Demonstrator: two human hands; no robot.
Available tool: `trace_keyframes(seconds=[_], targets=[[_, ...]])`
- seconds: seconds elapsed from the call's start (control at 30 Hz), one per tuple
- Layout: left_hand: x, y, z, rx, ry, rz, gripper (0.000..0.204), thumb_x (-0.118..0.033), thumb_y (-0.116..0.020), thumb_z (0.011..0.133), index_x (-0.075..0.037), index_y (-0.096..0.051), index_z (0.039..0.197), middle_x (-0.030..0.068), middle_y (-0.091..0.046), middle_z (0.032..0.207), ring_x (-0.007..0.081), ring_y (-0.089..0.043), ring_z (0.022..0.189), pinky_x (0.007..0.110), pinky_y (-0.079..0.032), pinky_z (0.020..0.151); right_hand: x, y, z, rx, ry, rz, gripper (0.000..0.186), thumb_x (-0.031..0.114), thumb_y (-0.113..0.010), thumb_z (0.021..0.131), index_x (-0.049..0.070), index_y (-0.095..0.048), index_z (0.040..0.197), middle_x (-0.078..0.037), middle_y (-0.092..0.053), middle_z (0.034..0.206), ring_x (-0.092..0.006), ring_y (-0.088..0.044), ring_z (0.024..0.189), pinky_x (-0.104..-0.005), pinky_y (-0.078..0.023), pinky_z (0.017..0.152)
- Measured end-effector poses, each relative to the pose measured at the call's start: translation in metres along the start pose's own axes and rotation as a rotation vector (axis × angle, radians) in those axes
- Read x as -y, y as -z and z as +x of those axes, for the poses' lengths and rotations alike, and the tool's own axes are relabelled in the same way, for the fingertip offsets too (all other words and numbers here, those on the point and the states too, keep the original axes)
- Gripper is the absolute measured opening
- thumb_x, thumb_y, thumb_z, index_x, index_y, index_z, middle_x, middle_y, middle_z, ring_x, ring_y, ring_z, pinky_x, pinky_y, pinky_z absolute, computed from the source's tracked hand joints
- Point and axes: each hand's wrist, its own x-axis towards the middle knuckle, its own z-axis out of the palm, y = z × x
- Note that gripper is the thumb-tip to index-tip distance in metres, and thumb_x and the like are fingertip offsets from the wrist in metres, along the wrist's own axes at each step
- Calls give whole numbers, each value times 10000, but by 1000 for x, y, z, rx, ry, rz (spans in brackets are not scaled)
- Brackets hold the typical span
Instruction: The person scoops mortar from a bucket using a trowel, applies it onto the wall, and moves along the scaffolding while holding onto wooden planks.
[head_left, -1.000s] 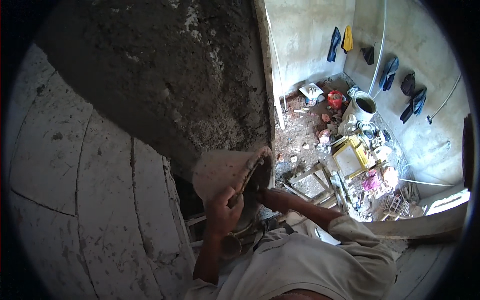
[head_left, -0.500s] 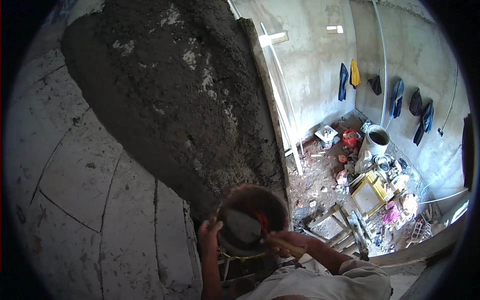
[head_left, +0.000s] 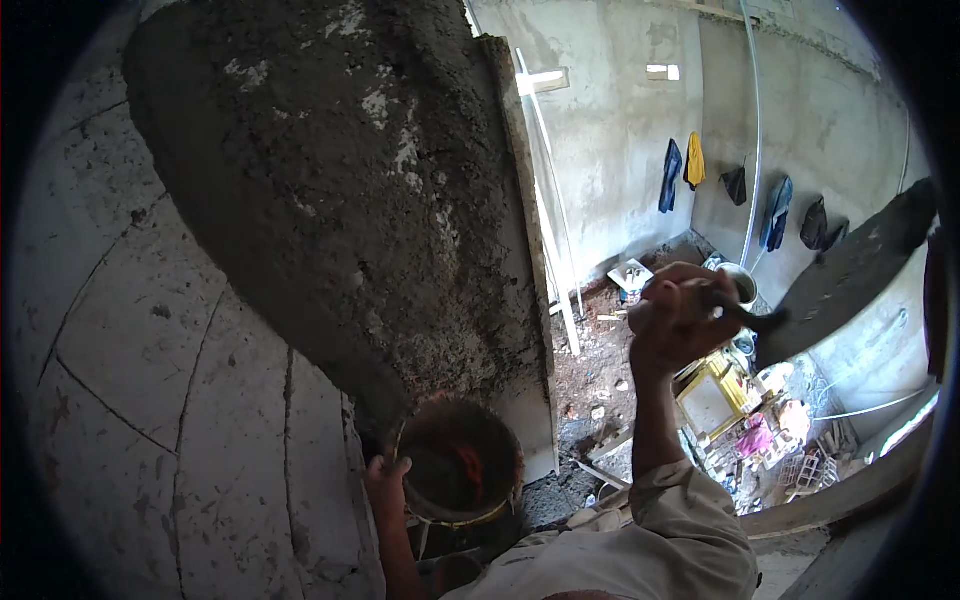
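Right grip (head_left: 685,315) is wrapped round the handle of a trowel (head_left: 850,275), above and right of the bucket (head_left: 505,455); its fingers hide most of that handle. Left grip (head_left: 388,485) is clamped on the bucket's left rim, fingertips hidden. The bucket's dark contents are hard to make out.

one bucket (head_left: 503,445) and one trowel (head_left: 850,275); six hanging cloth items (head_left: 778,212), the sixth partly behind the trowel, just one of the six yellow; two small bright wall openings (head_left: 663,72); one yellow-edged panel (head_left: 710,408); one pink bundle (head_left: 756,436); one pale tub (head_left: 742,277), partly hidden; floor rubble (head_left: 598,412) too small and crowded to count
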Motion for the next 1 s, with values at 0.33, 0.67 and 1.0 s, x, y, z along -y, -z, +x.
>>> trace_keyframes(seconds=[0.33, 0.67, 1.0], targets=[[41, 14, -38, -93, 183, -111, 257, -190, -701, 717, -5, -583, 851, 27, -568, 760, 150, -513, 702, 314, -420, 672, 33, 175, -250, 1603, -941, -337, 636, 384, -502, 931, 40, -254, 1406, -228, -612, 1073, -372, -634, 843, -457, -487, 755], [-63, -15, -23, 287, -110, 171, 174, -165, -662, 832, -27, -570, 884, -19, -532, 803, 72, -475, 732, 244, -395, 673, 29, 141, -167, 1931, -618, -360, 353, 278, -527, 897, 115, -438, 1196, -177, -631, 898, -365, -633, 713, -473, -492, 597], [-109, -47, -25, 473, -166, -112, 216, -63, -663, 813, -62, -462, 734, -64, -436, 742, 24, -358, 680, 205, -322, 594, 31, 118, -192, 1955, -368, -419, 438, 243, -494, 891, 86, -382, 1284, -250, -605, 888, -414, -622, 682, -512, -488, 588]])
